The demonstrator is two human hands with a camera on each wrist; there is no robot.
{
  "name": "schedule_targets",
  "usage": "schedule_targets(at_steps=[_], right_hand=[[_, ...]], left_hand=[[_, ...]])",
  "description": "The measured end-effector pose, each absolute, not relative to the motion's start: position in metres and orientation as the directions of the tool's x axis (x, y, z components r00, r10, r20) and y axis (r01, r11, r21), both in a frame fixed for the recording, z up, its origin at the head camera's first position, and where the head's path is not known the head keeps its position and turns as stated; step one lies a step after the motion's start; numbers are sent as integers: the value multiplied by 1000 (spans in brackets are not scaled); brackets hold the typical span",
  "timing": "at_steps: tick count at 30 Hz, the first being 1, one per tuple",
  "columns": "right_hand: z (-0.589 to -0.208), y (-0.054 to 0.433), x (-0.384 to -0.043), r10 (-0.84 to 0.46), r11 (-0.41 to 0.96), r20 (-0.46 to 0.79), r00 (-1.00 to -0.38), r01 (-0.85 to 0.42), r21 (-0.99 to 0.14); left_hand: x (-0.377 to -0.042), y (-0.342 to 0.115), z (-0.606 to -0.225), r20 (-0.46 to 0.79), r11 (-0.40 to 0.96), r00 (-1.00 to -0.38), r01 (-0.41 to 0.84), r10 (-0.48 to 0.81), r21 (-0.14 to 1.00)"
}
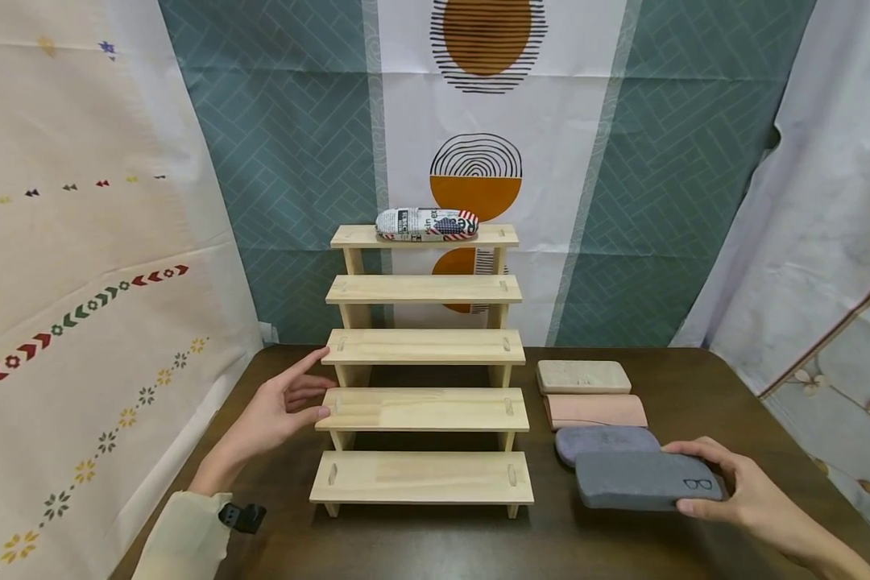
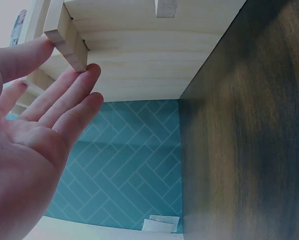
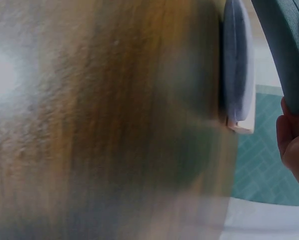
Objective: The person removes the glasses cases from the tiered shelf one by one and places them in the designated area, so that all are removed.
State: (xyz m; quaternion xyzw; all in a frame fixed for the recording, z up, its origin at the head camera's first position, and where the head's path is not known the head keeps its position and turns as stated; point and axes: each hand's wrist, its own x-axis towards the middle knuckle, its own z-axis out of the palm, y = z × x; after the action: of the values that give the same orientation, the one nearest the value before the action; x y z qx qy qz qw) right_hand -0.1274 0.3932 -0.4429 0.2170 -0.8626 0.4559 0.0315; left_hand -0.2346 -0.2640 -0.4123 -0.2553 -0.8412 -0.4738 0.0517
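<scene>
A grey glasses case (image 1: 641,481) with a small glasses drawing on it is held up above the table in my right hand (image 1: 732,486), thumb at the front and fingers behind. In the right wrist view that case (image 3: 289,50) shows only in part. My left hand (image 1: 283,405) is at the left side of a five-tier wooden stand (image 1: 420,346). Its thumb and middle finger pinch the end of the second tier from the bottom, and the index finger touches the third. In the left wrist view the plank end (image 2: 67,42) sits between thumb and fingers.
On the top tier lies a newsprint-patterned glasses case (image 1: 428,225). To the stand's right, a purple-grey case (image 1: 605,441), a pink case (image 1: 596,411) and a cream case (image 1: 583,376) lie in a row on the dark wooden table (image 1: 420,548). Curtains surround the table.
</scene>
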Motion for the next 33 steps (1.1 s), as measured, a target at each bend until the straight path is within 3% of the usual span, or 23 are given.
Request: schedule_targets(at_steps=[17,33], right_hand=[[-461,395,-128,-364,469,194,-911,-359,-807],[-466,393,-130,-349,549,191,-917,-365,-752]], left_hand=[[-235,-264,-412,335,412,-863,481,380,774],[-234,-264,-412,332,413,-864,479,379,774]])
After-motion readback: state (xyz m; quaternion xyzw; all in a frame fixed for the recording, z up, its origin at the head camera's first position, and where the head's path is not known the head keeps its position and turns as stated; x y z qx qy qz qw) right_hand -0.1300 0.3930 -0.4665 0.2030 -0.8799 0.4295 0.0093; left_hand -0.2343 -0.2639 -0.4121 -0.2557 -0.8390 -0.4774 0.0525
